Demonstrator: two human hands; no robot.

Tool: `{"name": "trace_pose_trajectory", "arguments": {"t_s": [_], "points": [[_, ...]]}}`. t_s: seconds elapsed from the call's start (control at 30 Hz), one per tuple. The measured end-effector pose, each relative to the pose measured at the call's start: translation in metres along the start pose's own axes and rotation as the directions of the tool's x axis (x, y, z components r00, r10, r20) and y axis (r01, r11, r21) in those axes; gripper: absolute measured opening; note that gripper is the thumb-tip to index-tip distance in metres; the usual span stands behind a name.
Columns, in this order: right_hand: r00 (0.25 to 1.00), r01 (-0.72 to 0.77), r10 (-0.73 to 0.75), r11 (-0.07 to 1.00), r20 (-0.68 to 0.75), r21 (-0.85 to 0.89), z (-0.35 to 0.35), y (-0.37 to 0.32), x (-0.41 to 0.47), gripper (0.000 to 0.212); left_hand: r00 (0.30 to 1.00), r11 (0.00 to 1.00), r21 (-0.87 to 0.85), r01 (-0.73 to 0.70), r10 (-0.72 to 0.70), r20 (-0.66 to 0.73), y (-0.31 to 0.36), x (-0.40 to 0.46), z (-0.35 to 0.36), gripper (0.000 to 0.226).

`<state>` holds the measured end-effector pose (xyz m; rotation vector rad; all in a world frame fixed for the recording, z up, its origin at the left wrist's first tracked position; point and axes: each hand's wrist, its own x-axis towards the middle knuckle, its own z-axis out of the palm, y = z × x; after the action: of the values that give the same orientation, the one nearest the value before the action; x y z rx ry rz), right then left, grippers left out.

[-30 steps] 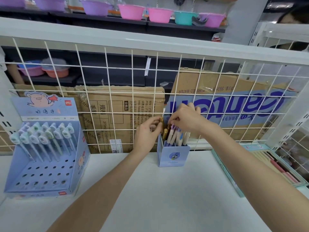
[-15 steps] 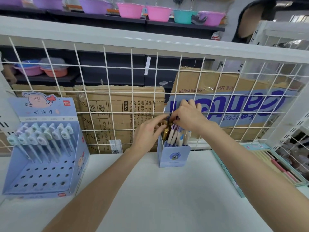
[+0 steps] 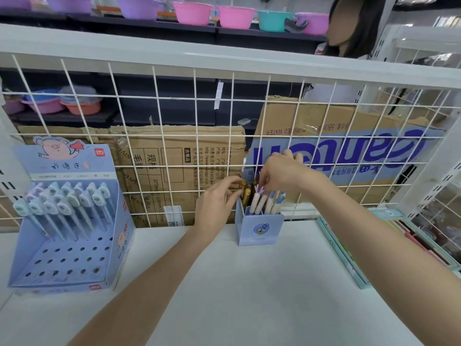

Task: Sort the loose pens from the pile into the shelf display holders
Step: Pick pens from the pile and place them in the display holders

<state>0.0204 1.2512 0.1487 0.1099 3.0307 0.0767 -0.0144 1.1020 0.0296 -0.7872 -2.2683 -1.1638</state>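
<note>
A small blue pen cup (image 3: pixel 260 227) is stood on the white shelf (image 3: pixel 249 295), hard against the wire grid back panel (image 3: pixel 154 116), presumably so that it cannot be pushed rearward while it is filled. Both hands are held over its mouth. The left hand (image 3: pixel 215 204) is curled against the cup's left rim, with its fingertips at the gold-coloured pens (image 3: pixel 245 194); whether a pen is actually pinched cannot be told. The right hand (image 3: pixel 283 172) is arched over the pale pens (image 3: pixel 264 203), its fingertips closed on the purple-topped one, evidently to seat or straighten it among the others. No loose pile is visible.

To the left, a tiered display box (image 3: pixel 67 245) is noted. Its rear rows are filled with capped pens (image 3: pixel 67 203) and its front holes are left vacant, so capacity remains. A red "deli" logo and a cartoon pig are printed on its header card; the handwritten-style characters are not legible with confidence.

Behind the grid, a carton (image 3: pixel 349 136) is stored upside down; "PURIFIED WATER" is readable inverted. A second carton (image 3: pixel 174 166) carries Chinese print and "375mm".
</note>
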Motion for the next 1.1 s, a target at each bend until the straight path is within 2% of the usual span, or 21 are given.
{"name": "trace_pose_trajectory", "arguments": {"t_s": [0.2,0.43,0.67,0.77,0.83,0.97,1.03,1.1], "points": [[0.998,-0.061,0.062,0.998,0.025,-0.033,0.003,-0.005,0.004,0.033,0.999,0.999,0.022,-0.038,0.039,-0.027,-0.002,-0.007,0.000,0.028],[0.995,-0.094,0.098,0.991,-0.033,0.094,0.007,-0.010,0.004,0.024,0.996,0.997,0.018,-0.072,0.073,-0.050,0.002,-0.017,0.004,0.025],[0.969,-0.044,0.102,0.968,-0.226,0.247,0.007,-0.001,-0.004,0.008,0.998,0.998,0.014,-0.058,0.058,-0.024,0.000,-0.022,0.008,0.032],[0.978,-0.017,0.055,0.982,-0.200,0.187,0.010,-0.004,-0.004,0.013,0.999,0.998,0.036,-0.044,0.044,-0.012,0.002,-0.021,0.010,0.036],[0.986,-0.021,0.045,0.989,-0.160,0.144,0.009,-0.006,-0.003,0.017,0.999,0.997,0.069,-0.029,0.032,-0.039,0.004,-0.020,0.009,0.027],[0.971,-0.014,0.046,0.991,-0.236,0.134,0.004,-0.007,-0.004,0.018,0.996,0.987,0.143,-0.067,0.074,-0.042,0.006,-0.013,0.004,0.013],[0.968,-0.009,0.039,0.993,-0.248,0.119,0.004,-0.006,-0.004,0.023,0.995,0.982,0.168,-0.089,0.095,-0.030,0.005,-0.010,0.003,0.014],[0.980,-0.013,0.031,0.996,-0.195,0.093,0.005,-0.007,-0.004,0.029,0.998,0.990,0.132,-0.051,0.054,-0.017,0.003,-0.009,0.003,0.023]]}}
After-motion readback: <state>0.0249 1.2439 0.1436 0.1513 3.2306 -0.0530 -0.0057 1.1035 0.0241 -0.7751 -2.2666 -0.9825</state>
